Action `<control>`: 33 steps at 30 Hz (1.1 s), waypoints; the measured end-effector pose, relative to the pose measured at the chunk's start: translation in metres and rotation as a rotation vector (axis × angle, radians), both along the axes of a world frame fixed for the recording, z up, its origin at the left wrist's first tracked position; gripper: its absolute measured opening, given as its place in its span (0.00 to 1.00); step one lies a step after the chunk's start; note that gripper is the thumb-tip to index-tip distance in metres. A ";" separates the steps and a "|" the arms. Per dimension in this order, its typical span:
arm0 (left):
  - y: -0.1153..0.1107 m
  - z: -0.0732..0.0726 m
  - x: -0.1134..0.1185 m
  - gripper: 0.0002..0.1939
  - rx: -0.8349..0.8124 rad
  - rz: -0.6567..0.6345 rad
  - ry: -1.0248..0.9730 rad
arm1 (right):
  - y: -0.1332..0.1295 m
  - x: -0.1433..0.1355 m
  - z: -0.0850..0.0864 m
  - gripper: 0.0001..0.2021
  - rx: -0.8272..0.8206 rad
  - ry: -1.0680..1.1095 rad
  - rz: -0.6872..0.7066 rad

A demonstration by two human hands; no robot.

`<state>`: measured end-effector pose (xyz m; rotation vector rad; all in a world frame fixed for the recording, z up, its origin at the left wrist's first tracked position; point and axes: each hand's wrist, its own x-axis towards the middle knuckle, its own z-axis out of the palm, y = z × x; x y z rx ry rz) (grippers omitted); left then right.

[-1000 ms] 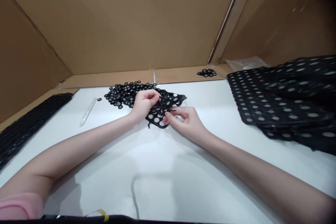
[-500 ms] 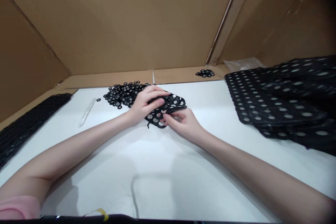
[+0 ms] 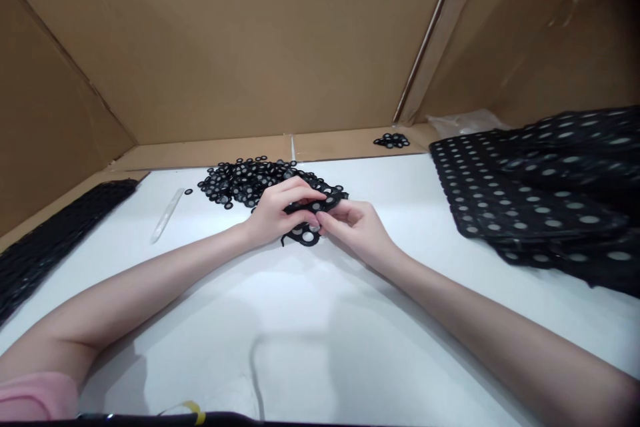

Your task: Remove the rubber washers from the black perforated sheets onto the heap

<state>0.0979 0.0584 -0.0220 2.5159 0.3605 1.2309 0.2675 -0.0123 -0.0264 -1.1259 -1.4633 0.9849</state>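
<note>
Left fingers lowered, hands [image 3: 319, 219] on black piece [image 3: 330, 199], hiding its middle

A slim whitish strip [image 3: 167, 215] lies left of the left hand [image 3: 280, 210], clear plastic [image 3: 463, 122] lies beyond and right of the right hand [image 3: 357, 227], a cardboard wall [image 3: 250, 47] stands beyond both, and a yellow-banded black item [image 3: 220, 417] lies nearer than either.

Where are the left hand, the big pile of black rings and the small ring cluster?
Left hand [image 3: 275, 211]: head view, back of the hand.
Big ring pile [image 3: 240, 180]: head view, middle.
Small ring cluster [image 3: 392, 141]: head view, middle.
</note>
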 end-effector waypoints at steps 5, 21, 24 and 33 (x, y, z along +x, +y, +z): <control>0.001 -0.001 0.000 0.13 -0.026 -0.004 0.000 | 0.000 0.001 -0.002 0.10 0.035 -0.032 0.016; -0.003 0.004 0.001 0.12 -0.011 -0.004 0.022 | -0.001 0.002 -0.002 0.10 0.088 -0.114 0.001; -0.003 0.005 0.001 0.11 -0.022 -0.010 0.021 | -0.002 0.002 -0.001 0.10 0.095 -0.105 0.018; -0.011 0.006 0.003 0.07 -0.246 0.003 0.009 | -0.003 0.002 -0.002 0.10 0.096 -0.135 0.022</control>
